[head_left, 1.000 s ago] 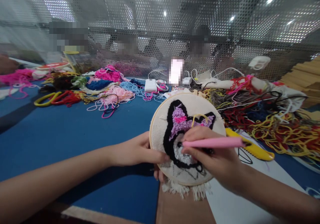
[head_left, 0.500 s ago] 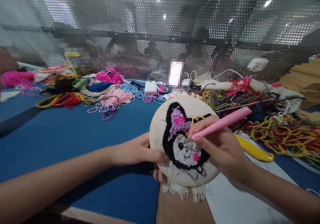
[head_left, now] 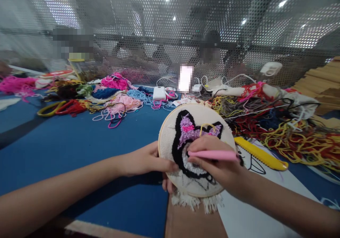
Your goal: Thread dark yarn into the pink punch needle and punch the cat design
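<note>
My left hand [head_left: 156,163] grips the lower left rim of a round embroidery hoop [head_left: 166,142], thumb in front and fingers behind. Stretched in the hoop is cream cloth with a black, purple and white yarn figure [head_left: 177,139]; a frayed fringe hangs below. In my right hand [head_left: 212,163] is a pink-handled punch needle [head_left: 216,155], lying nearly level across the figure's white face. Its metal tip is hidden by my fingers and the yarn. A thin yellow strand [head_left: 204,126] shows just above my right hand.
Yarn piles [head_left: 123,103] line the back of the blue table [head_left: 106,135], with tangled yarn [head_left: 297,135] at right. A yellow craft knife [head_left: 262,154] lies on white paper [head_left: 255,209] bearing a drawing. Red-handled scissors [head_left: 70,107] lie left; a perforated metal screen [head_left: 159,25] stands behind.
My right hand has moved slightly left and down, and the punch needle's handle has swung down from a slant to almost level. My left hand keeps its hold on the hoop.
</note>
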The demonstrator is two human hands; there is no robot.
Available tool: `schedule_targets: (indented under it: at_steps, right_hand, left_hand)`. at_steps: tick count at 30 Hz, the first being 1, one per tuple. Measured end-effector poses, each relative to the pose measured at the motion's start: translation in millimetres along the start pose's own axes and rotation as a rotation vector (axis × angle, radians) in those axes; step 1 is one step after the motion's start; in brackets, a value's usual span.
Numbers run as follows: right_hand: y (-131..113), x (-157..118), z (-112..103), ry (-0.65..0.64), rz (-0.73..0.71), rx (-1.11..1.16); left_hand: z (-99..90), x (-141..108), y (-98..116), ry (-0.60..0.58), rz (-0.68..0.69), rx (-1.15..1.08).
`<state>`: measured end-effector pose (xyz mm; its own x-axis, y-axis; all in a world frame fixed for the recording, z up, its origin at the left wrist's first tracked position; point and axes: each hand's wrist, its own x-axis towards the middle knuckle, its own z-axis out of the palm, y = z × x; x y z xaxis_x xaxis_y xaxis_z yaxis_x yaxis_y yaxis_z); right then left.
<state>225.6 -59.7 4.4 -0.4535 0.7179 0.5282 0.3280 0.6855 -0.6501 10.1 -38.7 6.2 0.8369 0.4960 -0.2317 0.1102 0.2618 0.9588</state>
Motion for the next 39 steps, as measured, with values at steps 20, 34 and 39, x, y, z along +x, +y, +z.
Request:
schedule_targets:
  at_steps: [20,34,39]
  right_hand:
    - [2.5,-1.9,-6.5,0.113,0.005,0.101]
    - [-2.0,-4.4,-2.2,0.031,-0.033,-0.058]
    - [4.7,-3.7,0.8,-0.049,-0.189,-0.164]
  left_hand:
    - [0.1,0.6,0.6,-0.044,0.006,0.01]
    - [0.2,1.1,-0.6,-0.023,0.003,0.0]
    - [1.4,0.6,-0.5,0.003,0.006,0.01]
